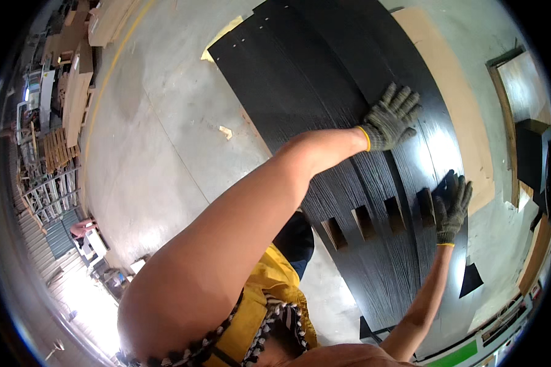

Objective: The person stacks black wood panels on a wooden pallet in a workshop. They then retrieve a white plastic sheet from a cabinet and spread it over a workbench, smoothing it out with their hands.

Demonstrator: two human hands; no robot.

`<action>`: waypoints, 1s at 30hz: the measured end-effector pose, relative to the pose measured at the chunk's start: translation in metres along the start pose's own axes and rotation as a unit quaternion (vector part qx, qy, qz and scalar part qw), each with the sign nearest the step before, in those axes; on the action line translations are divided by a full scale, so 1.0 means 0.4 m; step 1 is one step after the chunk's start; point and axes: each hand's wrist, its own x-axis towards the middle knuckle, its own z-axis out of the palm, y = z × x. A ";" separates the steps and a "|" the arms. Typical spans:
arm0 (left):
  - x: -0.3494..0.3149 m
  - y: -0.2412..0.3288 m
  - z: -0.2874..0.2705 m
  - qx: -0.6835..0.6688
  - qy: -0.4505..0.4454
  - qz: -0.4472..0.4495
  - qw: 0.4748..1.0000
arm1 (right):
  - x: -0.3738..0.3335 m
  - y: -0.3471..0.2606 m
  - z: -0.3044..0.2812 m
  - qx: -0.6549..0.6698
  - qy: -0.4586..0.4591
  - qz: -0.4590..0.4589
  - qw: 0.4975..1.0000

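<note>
Black boards [275,79] lie side by side over the floor [165,140], cardboard [465,122] along their right edge. Slots [333,233] present; joining, remaining work: cannot tell. Left hand [390,122], right hand [452,211] rest on boards, grip released, fingers extended.

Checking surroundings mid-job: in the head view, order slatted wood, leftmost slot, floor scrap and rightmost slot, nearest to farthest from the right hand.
From the right hand:
1. Rightmost slot, just left.
2. Leftmost slot, farther left.
3. Floor scrap, left of the black panel.
4. Slatted wood, far left.
</note>
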 end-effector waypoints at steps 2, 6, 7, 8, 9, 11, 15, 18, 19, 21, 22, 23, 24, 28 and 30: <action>-0.001 -0.006 -0.018 -0.033 -0.010 -0.011 0.999 | 0.026 -0.082 0.001 0.080 0.094 0.025 0.992; 0.005 0.001 -0.010 -0.077 -0.024 0.011 0.997 | 0.111 -0.307 0.162 -0.191 0.099 0.214 0.953; 0.001 -0.010 -0.022 -0.079 -0.036 0.024 0.996 | 0.133 -0.321 0.173 -0.169 0.103 0.228 0.953; 0.003 -0.019 -0.034 -0.115 -0.040 0.023 0.992 | 0.139 -0.336 0.172 -0.170 0.122 0.236 0.949; 0.001 -0.040 -0.040 -0.105 -0.058 0.045 0.992 | 0.142 -0.341 0.185 -0.160 0.126 0.228 0.952; 0.014 -0.066 -0.048 -0.118 -0.073 0.117 0.983 | 0.123 -0.321 0.165 -0.174 0.131 0.213 0.952; 0.061 -0.268 -0.044 -0.113 -0.071 0.187 0.973 | 0.160 -0.327 0.169 -0.181 0.104 0.195 0.958; 0.155 -0.443 0.034 -0.122 0.046 0.138 0.982 | 0.159 -0.337 0.162 -0.185 0.081 0.212 0.956; 0.198 -0.499 0.025 -0.080 0.037 0.103 0.991 | 0.150 -0.339 0.160 -0.175 0.080 0.221 0.956; 0.311 -0.599 -0.127 -0.029 -0.038 0.054 0.997 | 0.126 -0.345 0.152 -0.158 0.073 0.255 0.951; 0.341 -0.661 -0.216 -0.007 -0.104 0.024 0.994 | 0.132 -0.338 0.159 -0.156 0.071 0.250 0.953; 0.333 -0.747 -0.183 0.009 -0.012 -0.003 1.000 | 0.147 -0.333 0.159 -0.154 0.075 0.237 0.956; 0.327 -0.822 -0.111 0.095 0.033 -0.052 0.994 | 0.151 -0.329 0.164 -0.156 0.075 0.234 0.957; 0.370 -0.944 -0.028 0.037 0.004 -0.136 0.990 | 0.154 -0.335 0.153 -0.116 0.097 0.231 0.961; 0.366 -0.929 0.008 0.084 0.060 -0.119 0.987 | 0.155 -0.335 0.150 -0.132 0.099 0.219 0.962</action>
